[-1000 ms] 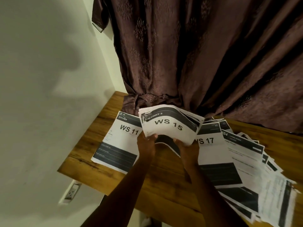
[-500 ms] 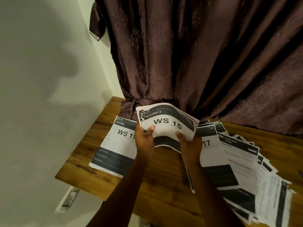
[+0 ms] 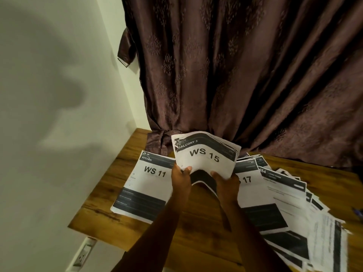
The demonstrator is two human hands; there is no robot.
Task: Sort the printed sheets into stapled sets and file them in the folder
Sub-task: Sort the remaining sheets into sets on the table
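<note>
Both hands hold a bent set of printed sheets headed "WS 15" (image 3: 206,154) above the wooden table (image 3: 196,228). My left hand (image 3: 181,179) grips its lower left edge with the thumb on top. My right hand (image 3: 225,185) grips the lower right edge, and the bottom of the set curls under between the hands. A set headed "WS 11" (image 3: 145,185) lies flat on the table to the left. A sheet headed "WS 17" (image 3: 253,191) lies to the right, partly behind my right hand. No folder or stapler is in view.
Several loose printed sheets (image 3: 306,218) fan across the table's right side to its edge. A dark brown curtain (image 3: 235,75) hangs behind, its hem on the tabletop. A pale wall (image 3: 49,114) stands on the left, with a wall socket (image 3: 82,256) below the table edge.
My hands have kept their hold on the WS 15 set, shifting their grip a little along its lower edge. The view has tilted slightly. The sheets on the table have not moved.
</note>
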